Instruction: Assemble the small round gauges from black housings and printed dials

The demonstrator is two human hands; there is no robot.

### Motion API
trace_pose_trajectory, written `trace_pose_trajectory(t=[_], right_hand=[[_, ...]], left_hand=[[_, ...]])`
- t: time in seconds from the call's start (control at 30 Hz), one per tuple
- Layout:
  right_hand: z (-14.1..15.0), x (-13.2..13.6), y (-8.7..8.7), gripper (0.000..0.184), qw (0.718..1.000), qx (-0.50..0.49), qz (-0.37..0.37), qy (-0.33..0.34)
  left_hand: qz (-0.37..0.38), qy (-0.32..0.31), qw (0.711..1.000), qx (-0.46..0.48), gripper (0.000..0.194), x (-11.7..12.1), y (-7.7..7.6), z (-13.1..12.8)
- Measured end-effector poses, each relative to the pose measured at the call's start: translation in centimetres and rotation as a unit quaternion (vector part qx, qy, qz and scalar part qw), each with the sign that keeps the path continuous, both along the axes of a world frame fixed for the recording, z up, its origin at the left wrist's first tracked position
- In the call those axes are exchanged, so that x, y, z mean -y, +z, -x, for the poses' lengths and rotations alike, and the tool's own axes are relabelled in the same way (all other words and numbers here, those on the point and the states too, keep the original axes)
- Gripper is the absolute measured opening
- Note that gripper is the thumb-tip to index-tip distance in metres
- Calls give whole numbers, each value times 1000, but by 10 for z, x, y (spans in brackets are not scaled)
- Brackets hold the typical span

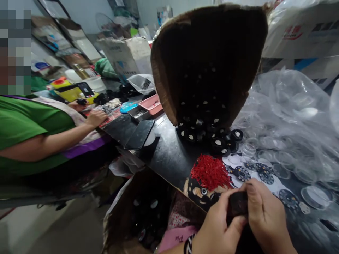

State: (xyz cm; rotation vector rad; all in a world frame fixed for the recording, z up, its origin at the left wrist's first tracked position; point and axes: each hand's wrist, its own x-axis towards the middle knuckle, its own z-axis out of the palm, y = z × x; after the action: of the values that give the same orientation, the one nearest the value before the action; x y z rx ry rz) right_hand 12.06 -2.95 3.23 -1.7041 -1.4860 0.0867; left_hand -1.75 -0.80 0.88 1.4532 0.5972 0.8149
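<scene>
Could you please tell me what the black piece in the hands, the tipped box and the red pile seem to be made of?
Black piece: perhaps plastic, dark and fairly dull; blur leaves it open.
Tipped box: likely cardboard, matt brown, with a ragged rim.
Red pile: probably plastic, thin bright strips that look stiff, though rubber is possible.

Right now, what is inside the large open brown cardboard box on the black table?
Round black pieces with white marks lie at the mouth of the box, some out on the table. Farther in, only scattered pale marks show; shadow hides the rest.
</scene>
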Motion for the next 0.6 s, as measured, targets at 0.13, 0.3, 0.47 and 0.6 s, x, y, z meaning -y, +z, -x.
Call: trace_pose_trajectory(t=[0.13,0.3,0.47,0.6], right_hand=[[2,-2,14,47,999,-17,-17,-29],[8,-17,33,47,998,-53,-14,12],[-16,-9,22,40,985,-100,106,91],[-31,3,3,31,986,-90,137,33]], left_hand=[[-64,18,997,-23,45,2,16,-4],[-23,49,998,-43,41,-7,32,-2],[67,58,981,-172,38,-11,-11,78],[-5,211,922,-325,30,-19,-52,153]])
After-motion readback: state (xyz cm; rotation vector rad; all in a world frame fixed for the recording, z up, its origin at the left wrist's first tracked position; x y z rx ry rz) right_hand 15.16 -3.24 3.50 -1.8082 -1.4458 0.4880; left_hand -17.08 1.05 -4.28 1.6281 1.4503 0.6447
